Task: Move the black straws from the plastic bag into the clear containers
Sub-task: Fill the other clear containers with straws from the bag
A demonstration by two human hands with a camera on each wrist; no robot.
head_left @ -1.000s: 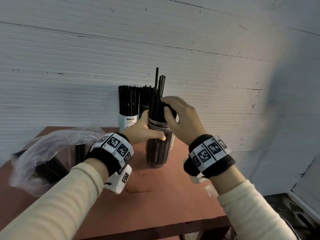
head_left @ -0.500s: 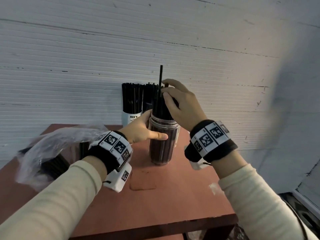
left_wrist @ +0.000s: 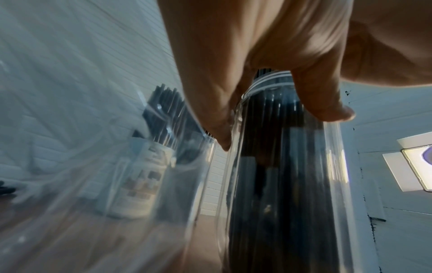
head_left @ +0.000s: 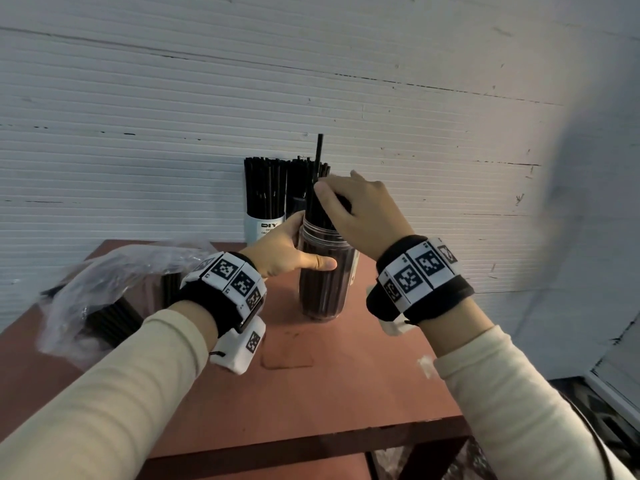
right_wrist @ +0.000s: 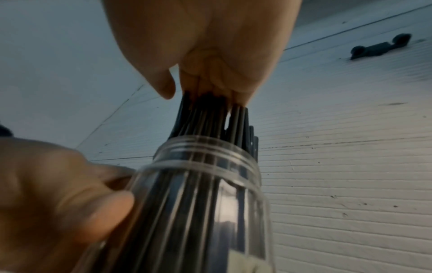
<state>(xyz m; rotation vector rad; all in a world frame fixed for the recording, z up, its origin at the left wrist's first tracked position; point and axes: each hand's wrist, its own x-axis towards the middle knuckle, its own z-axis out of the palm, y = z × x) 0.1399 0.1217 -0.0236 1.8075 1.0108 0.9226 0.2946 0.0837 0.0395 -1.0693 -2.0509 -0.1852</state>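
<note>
Black straws (head_left: pixel 320 211) stand packed upright in a clear jar (head_left: pixel 325 282) on the red-brown table (head_left: pixel 346 368), filling it to the neck and rising above the threaded rim; one straw (head_left: pixel 318 157) sticks up higher than the rest. Right hand (head_left: pixel 356 216) sits over the tops of the bundle, fingers curled down round the straw ends, thumb (head_left: pixel 323 202) against the near side of the bundle (the right wrist view shows the fingertips (right_wrist: pixel 210 81) bunched tight on the ends); a few straws at the far right edge stand outside that grasp. Left hand (head_left: pixel 284 247) holds the jar at its upper part, just under the threads, thumb (head_left: pixel 320 263) laid across the front, the other fingers wrapped behind; the left wrist view shows thumb and forefinger (left_wrist: pixel 210 114) pressed on the clear wall. Behind the jar, against the white ribbed wall (head_left: pixel 173 98), two more containers full of straws stand side by side; the left one (head_left: pixel 265 216) carries a white label, the right one (head_left: pixel 301 188) is mostly hidden by the hands. At the left edge of the table lies the plastic bag (head_left: pixel 104 289), crumpled and open, with more black straws (head_left: pixel 110 320) lying inside it; well apart from the jar. Cream sleeves and black wrist bands (head_left: pixel 419 275) with printed square markers on both arms.
</note>
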